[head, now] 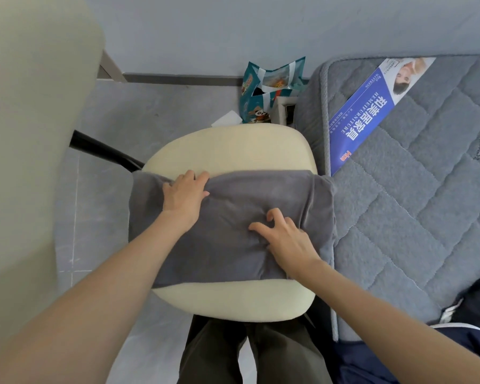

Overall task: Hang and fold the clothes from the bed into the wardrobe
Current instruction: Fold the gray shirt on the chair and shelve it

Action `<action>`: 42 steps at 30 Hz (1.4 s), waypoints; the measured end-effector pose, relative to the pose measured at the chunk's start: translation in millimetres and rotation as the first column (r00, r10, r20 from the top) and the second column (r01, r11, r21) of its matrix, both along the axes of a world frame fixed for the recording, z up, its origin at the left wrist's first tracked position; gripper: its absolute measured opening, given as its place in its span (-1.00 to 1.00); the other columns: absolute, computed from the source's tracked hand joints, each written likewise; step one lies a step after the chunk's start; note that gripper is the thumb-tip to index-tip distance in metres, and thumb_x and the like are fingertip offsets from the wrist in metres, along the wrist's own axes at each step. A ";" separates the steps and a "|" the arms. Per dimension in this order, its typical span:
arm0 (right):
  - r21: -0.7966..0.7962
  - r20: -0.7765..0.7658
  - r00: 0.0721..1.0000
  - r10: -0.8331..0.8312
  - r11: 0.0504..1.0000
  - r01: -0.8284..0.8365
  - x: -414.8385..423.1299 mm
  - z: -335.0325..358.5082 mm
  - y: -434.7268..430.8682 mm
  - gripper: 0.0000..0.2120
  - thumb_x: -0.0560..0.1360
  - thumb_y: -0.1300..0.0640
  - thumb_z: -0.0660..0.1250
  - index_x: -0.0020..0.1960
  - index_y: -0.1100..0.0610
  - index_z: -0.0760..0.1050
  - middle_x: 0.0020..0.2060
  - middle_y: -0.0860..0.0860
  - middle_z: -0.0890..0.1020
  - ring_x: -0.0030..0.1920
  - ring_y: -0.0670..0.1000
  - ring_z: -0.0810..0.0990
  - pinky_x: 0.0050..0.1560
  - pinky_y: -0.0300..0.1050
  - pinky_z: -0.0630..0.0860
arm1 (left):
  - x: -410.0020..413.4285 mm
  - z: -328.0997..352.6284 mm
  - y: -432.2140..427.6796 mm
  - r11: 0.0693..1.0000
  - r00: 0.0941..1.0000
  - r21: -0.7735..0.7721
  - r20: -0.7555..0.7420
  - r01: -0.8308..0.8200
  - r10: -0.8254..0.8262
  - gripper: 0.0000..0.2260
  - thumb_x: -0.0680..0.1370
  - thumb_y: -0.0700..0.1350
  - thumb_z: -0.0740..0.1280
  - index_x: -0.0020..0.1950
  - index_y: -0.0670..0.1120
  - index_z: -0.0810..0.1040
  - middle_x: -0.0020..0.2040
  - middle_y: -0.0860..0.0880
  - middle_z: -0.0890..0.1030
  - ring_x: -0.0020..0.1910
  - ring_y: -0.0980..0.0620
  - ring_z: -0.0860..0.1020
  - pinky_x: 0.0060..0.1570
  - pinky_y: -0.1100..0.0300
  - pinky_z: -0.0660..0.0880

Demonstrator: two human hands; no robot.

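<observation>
Grey garment (227,253) overhangs chair seat (227,148), centre frame. Left hand (185,198) pressing flat, fingers straight; right hand (286,242) fingers curled, bunching cloth — risk: creased fold, or slide floorward.

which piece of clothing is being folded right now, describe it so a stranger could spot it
Find the cream chair seat beside the grey quilted mattress. Across it lies a dark grey cloth, folded into a rectangle, with the left hand and right hand on it. Unlike the navy garment with white trim on the mattress, it is plain and on the chair.
</observation>
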State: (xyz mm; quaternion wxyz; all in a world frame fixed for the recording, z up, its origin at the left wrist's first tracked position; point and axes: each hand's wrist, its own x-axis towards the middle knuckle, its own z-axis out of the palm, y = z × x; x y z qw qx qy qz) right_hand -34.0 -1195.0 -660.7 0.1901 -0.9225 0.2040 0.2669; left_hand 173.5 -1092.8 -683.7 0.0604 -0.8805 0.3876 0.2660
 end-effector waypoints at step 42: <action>0.790 -0.179 0.141 -0.974 -0.057 0.610 35.4 85.5 -89.7 -0.30 0.37 0.25 0.52 0.39 0.19 0.23 0.17 0.16 0.60 0.08 0.01 0.64 0.01 -0.15 0.59 | 15.1 109.0 -11.3 0.454 0.452 -0.276 -0.824 -0.847 0.341 -0.09 0.44 -0.10 0.50 0.55 0.15 -0.08 0.31 0.19 0.41 0.18 0.32 0.47 0.17 0.37 0.41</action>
